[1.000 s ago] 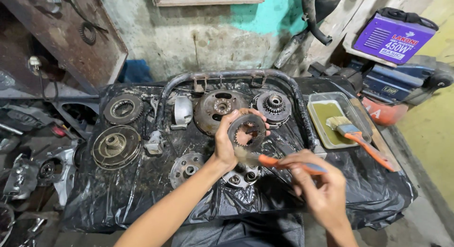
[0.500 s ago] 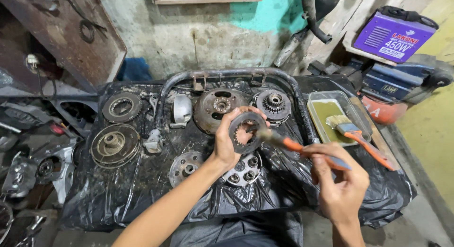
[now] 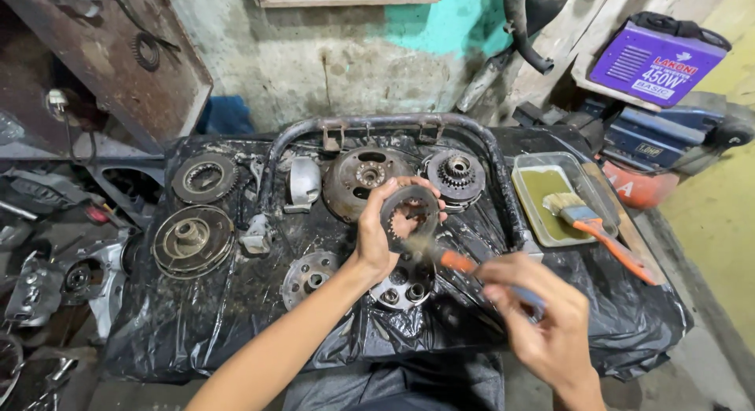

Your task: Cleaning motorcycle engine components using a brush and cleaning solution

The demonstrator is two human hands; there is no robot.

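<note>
Our left hand [image 3: 376, 246] clamped on toothed ring [image 3: 409, 214] above bench middle, our right hand [image 3: 550, 332] closed around brush [image 3: 452, 260], bristles touching ring, tray [image 3: 525, 197] at bench's right edge.

Motion blurs the brush [image 3: 464, 265] in the right hand [image 3: 550, 332], its bristle end smeared against the toothed ring [image 3: 410, 219]. The left hand [image 3: 377, 242] hides part of the ring's rim. Both forearms run off the bottom edge; black sheeting [image 3: 236, 317] covers the desk.
</note>
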